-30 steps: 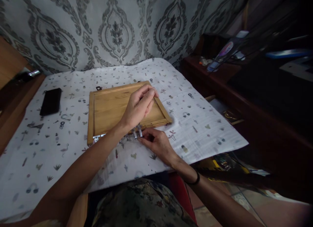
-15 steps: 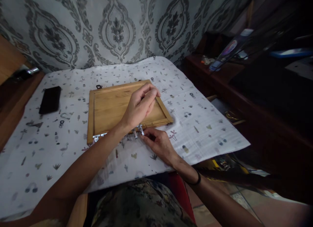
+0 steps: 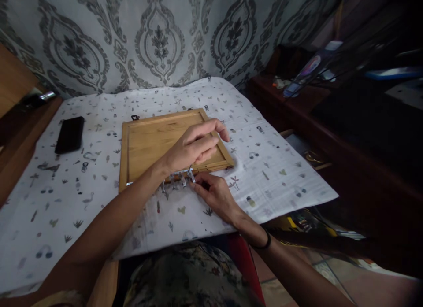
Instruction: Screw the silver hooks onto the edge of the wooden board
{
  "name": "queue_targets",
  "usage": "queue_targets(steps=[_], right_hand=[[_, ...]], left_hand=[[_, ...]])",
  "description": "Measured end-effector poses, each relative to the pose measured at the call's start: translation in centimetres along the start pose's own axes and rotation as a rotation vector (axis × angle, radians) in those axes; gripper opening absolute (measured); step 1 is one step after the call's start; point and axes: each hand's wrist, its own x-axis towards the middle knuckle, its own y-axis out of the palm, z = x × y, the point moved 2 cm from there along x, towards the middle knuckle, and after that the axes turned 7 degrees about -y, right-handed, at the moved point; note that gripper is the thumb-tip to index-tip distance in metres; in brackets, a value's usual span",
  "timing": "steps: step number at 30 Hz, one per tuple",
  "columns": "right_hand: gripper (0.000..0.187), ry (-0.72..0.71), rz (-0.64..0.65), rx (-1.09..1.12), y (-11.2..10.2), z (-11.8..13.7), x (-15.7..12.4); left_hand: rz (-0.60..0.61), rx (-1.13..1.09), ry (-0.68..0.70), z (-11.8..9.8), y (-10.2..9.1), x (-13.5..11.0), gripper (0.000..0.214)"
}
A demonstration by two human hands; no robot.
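Observation:
A framed wooden board (image 3: 150, 144) lies flat on the patterned white cloth. Along its near edge runs a metal strip with several shiny hooks (image 3: 178, 179). Over the board's right half hovers my left hand (image 3: 198, 144), its index finger curved outward, thumb apart, and nothing visible between them. That forearm crosses the near left corner and hides part of the strip. My right hand (image 3: 213, 192) is at the near edge, thumb and index finger pinching the rightmost metal hook (image 3: 191, 176).
A black phone (image 3: 69, 135) lies on the cloth (image 3: 280, 179) at the left. Beyond the table is a patterned wall covering (image 3: 185, 38). A dark red cabinet (image 3: 317, 100) on the right carries a bottle (image 3: 310, 69); below it a drawer (image 3: 304, 150) stands partly pulled out.
The fingers of my left hand have spread from a closed pinch, and the hand has shifted slightly right and down. My right hand stays at the hook.

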Motion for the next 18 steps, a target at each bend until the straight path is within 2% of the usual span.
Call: queue_targets(steps=[2,4,6,10,11,13,18], right_hand=[[0.022,-0.006,0.0,0.009,0.0,0.1,0.0],[0.021,-0.007,-0.001,0.007,-0.1,0.1,0.0],[0.02,-0.005,-0.001,-0.001,-0.1,0.1,0.0],[0.019,-0.001,0.004,-0.014,0.0,0.0,0.0],[0.019,0.001,0.003,-0.018,0.0,0.0,0.0],[0.019,0.007,0.0,-0.025,0.0,0.0,0.0],[0.018,0.005,0.002,-0.021,-0.1,0.1,-0.1]], left_hand=[[0.075,-0.022,-0.039,-0.2,-0.3,-0.1,0.012],[0.08,-0.036,-0.04,-0.3,-0.4,-0.1,0.012],[-0.011,-0.01,-0.01,-0.2,-0.3,-0.2,0.015],[-0.41,0.089,0.081,0.1,0.5,-0.7,0.024],[-0.478,0.083,0.091,0.2,0.7,-0.8,0.026],[-0.532,0.037,0.105,0.6,1.0,-0.9,0.03],[-0.55,-0.042,0.177,1.4,1.0,-0.2,0.041]])
